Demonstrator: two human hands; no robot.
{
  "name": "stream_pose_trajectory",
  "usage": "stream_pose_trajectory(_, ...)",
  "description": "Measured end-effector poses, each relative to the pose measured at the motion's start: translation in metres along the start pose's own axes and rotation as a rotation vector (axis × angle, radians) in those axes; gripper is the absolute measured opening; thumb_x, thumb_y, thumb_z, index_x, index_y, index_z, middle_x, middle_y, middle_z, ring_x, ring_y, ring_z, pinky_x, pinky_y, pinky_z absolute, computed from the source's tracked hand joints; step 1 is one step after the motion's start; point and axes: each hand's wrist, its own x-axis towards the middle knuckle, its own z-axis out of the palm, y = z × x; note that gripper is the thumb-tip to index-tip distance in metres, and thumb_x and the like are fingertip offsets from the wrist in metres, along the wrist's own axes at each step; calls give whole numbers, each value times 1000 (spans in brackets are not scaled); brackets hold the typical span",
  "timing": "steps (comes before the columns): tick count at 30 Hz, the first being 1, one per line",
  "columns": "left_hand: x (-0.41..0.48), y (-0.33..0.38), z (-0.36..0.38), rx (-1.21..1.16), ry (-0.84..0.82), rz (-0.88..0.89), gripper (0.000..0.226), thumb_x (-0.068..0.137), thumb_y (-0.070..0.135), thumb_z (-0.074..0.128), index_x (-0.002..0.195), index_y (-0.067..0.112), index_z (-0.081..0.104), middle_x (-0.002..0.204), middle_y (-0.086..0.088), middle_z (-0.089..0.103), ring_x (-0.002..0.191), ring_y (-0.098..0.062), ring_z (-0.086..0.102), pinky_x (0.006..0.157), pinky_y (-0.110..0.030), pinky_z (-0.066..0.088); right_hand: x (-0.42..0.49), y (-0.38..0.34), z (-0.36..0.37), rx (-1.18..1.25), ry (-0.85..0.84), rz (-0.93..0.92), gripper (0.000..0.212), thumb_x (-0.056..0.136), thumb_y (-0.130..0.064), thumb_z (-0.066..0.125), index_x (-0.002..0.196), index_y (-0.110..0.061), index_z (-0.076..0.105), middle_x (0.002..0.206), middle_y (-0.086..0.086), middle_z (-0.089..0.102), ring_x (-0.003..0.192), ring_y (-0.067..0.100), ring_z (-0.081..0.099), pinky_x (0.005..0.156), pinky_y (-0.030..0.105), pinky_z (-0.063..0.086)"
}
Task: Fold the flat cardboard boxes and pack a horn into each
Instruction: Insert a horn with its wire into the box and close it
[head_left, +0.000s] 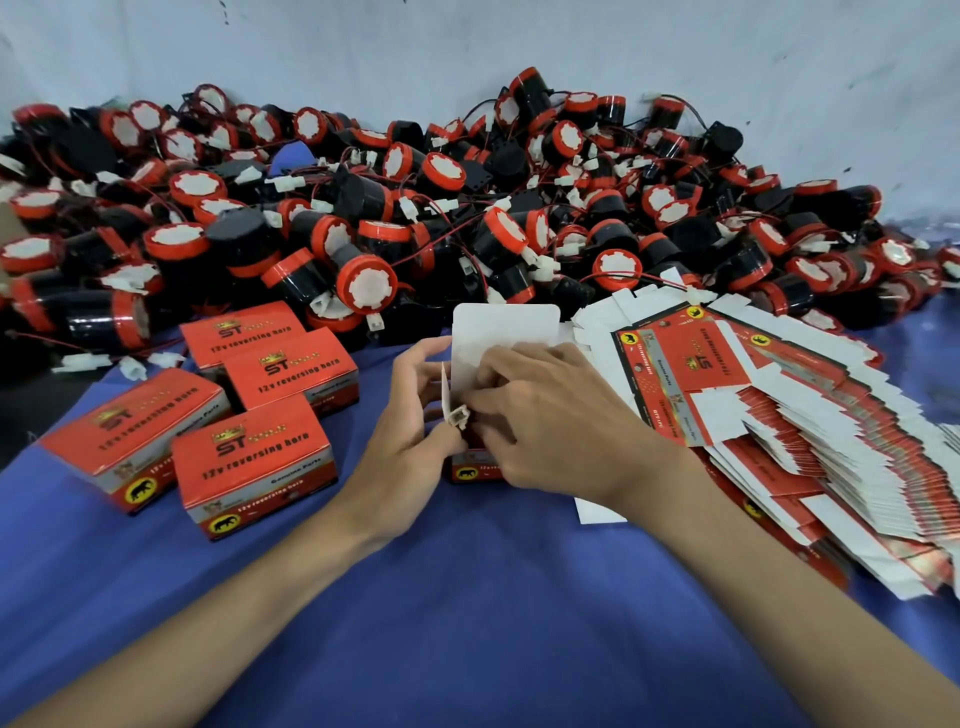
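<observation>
Open box (506, 332): stood upright on the blue cloth (415, 597) at centre, white lid flap raised, gripped at its left side by the left hand (415, 410). Right hand (545, 410): laid over the box mouth, fingers bent beside a white connector (460, 415); whether anything is pinched cannot be told. Closed boxes (249, 467): four, grouped at left. Flat boxes (779, 415): fanned at right. Horns (467, 208): heaped behind.

Even bright light, soft blur, wide-angle warping.

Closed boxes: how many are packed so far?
4 closed boxes, left of the open box: two behind, two nearer. None seems hidden.
</observation>
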Motion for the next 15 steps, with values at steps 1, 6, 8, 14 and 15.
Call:
stream_pose_trajectory(1,0,0,0,-11,-9,-8,55,82,8,49,124,41,35,113,12,54,94,6,59,73,-14,50,0,1,1,19,4,-22,31,90,-29,43,110,-29,66,112,-10,49,109,10,44,94,33,31)
stream_pose_trajectory(6,2,-2,0,-22,-36,-20,54,81,13,44,126,42,33,116,14,53,102,2,58,78,-18,51,0,8,-4,238,70,-90,21,91,-34,45,94,-24,64,80,-12,57,80,12,48,83,34,36)
stream_pose_trajectory(8,2,-2,-1,-21,-52,-26,56,82,13,44,127,45,32,115,19,53,104,0,57,80,-19,51,2,8,-2,295,101,-76,24,95,-39,47,96,-24,65,81,-10,61,82,12,52,85,36,38)
stream_pose_trajectory(14,2,-1,-3,-21,-59,-25,63,75,7,44,125,43,33,103,27,57,99,-2,59,79,-22,52,4,3,9,311,194,-29,14,90,-30,58,88,-24,70,87,-10,66,89,13,56,84,40,39)
stream_pose_trajectory(15,2,-2,-3,-24,-51,-29,64,74,7,44,125,44,34,105,24,57,100,-3,59,80,-22,52,5,2,10,318,217,-11,11,88,-29,60,88,-23,70,85,-9,67,87,13,57,84,41,40)
